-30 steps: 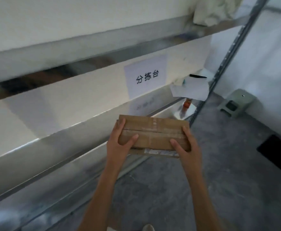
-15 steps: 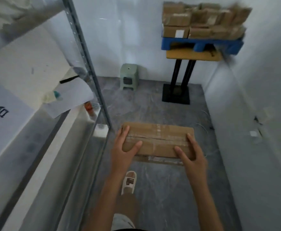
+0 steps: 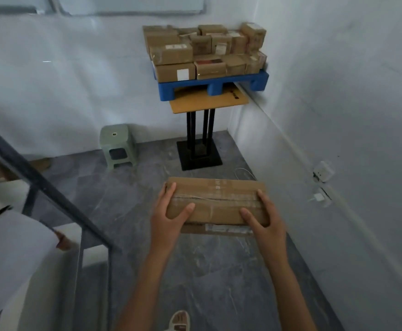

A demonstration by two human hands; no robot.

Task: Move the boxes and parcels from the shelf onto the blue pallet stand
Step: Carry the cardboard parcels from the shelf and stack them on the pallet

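A: Where is the box (image 3: 215,201) now?

B: Between both hands, in the air above the floor. The left hand (image 3: 169,217) grips one short end and the right hand (image 3: 265,219) grips the other, thumbs on top.

A: How will it handle?

B: It looks stiff and quite light, I think, but the tape may be slippery. The blue pallet stand (image 3: 213,88) is far ahead of the hands, already crowded.
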